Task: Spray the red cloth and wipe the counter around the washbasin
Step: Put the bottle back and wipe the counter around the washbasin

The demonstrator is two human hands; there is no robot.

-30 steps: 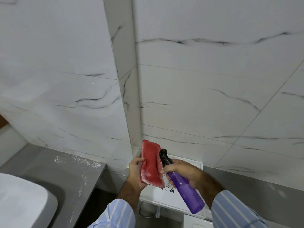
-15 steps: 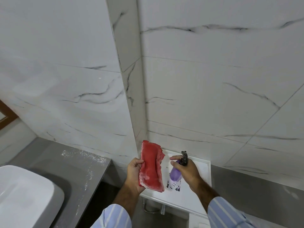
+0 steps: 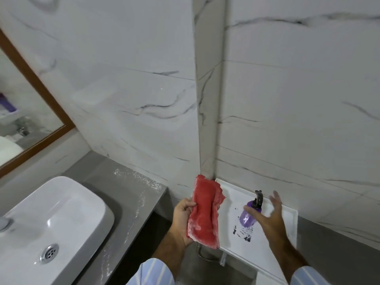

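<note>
My left hand [image 3: 182, 218] holds the folded red cloth [image 3: 205, 210] upright, between the counter and a white ledge. The purple spray bottle [image 3: 249, 214] with a black trigger head stands on that white ledge [image 3: 273, 247]. My right hand [image 3: 269, 218] hovers just right of the bottle with fingers spread, no longer gripping it. The grey counter [image 3: 127, 194] runs at the lower left, carrying the white washbasin [image 3: 51, 219]. White powdery streaks lie along the counter's back and right edge.
A wood-framed mirror [image 3: 30, 112] hangs at the left above the counter. White marble-look tiled walls meet in a corner behind the cloth. A dark gap [image 3: 148, 239] separates the counter from the white ledge. A metal drain [image 3: 49, 251] sits in the basin.
My right hand set the spray bottle down on the white ledge and let go of it. The view swung left, bringing the basin and mirror into sight. The cloth stayed in my left hand.
</note>
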